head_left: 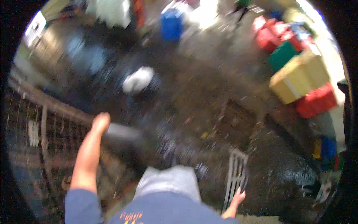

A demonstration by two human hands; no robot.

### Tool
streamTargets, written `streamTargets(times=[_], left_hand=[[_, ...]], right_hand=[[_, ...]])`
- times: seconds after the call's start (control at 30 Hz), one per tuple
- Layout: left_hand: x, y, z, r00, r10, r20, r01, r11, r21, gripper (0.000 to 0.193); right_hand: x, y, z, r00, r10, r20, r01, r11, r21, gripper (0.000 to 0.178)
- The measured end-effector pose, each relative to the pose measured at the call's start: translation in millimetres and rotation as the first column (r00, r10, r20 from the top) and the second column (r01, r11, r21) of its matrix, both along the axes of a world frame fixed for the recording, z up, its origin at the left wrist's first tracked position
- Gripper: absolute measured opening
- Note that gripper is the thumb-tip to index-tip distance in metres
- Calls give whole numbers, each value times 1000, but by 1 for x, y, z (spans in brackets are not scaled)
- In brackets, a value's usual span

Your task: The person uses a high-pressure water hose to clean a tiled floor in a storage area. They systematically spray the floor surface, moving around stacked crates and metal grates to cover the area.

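I can't make out a single word from here, everything is so smeared. The nearest thing to text is some orange lettering [131, 216] on the chest of the dark blue shirt [169, 207], too small and blurred to read and running off the lower edge. Over at the far upper left, 1 bright white panel [34, 29] carries dark marks; whether they are letters or a picture, I can't tell.
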State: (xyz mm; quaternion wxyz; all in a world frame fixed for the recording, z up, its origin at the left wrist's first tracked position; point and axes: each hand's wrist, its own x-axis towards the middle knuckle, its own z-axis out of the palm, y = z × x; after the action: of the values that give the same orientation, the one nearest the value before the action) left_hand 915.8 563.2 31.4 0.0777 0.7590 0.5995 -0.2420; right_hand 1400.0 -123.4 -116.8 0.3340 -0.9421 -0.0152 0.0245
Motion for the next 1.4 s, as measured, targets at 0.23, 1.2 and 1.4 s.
streamTargets(times=[0.23, 1.2, 1.4], left_hand=[[-8, 171, 108, 990, 71, -120, -61, 994, 85, 19], [-334, 546, 49, 728, 520, -447, -585, 811, -8, 8], [-308, 525, 98, 755, 513, -409, -605, 785, -132, 14]], right_hand=[[-6, 61, -13, 930, -162, -331, 181, 983, 29, 51], [-64, 322, 124, 948, -16, -317, -58, 973, -224, 49], [-28, 379, 88, 933, 231, -276, -334, 841, -427, 45]])
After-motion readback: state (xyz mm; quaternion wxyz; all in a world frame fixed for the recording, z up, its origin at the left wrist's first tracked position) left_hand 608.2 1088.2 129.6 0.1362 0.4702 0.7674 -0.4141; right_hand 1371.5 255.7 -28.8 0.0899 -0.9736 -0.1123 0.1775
